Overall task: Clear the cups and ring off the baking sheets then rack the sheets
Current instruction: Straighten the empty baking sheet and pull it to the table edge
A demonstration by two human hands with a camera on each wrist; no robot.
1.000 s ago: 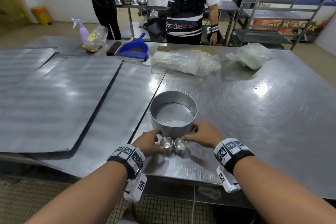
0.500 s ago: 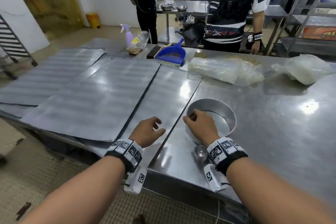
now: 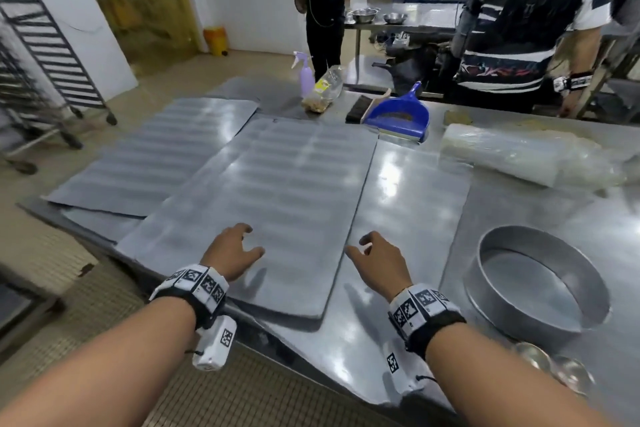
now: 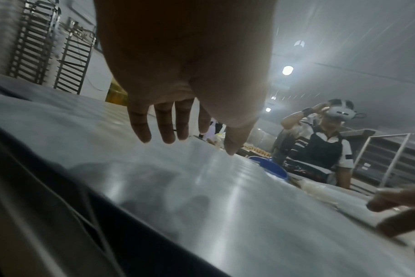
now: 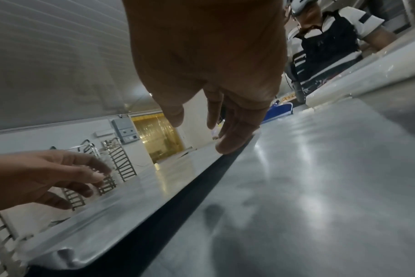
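Hands hover over the top sheet (image 3: 263, 198), which lies on the table (image 3: 554, 218) w/ another sheet (image 3: 152, 163) just beside it at left. Our left hand (image 3: 232, 253) and right hand (image 3: 377, 263) are both loosely spread, holding nothing. Ring (image 3: 536, 284) and cups (image 3: 554, 367) sit off the sheets at right. We'd guess the sheet is thin, stiff, light but slippery, so grip both long edges, approx. mid-length, then carry it to the rack (image 3: 38, 55).
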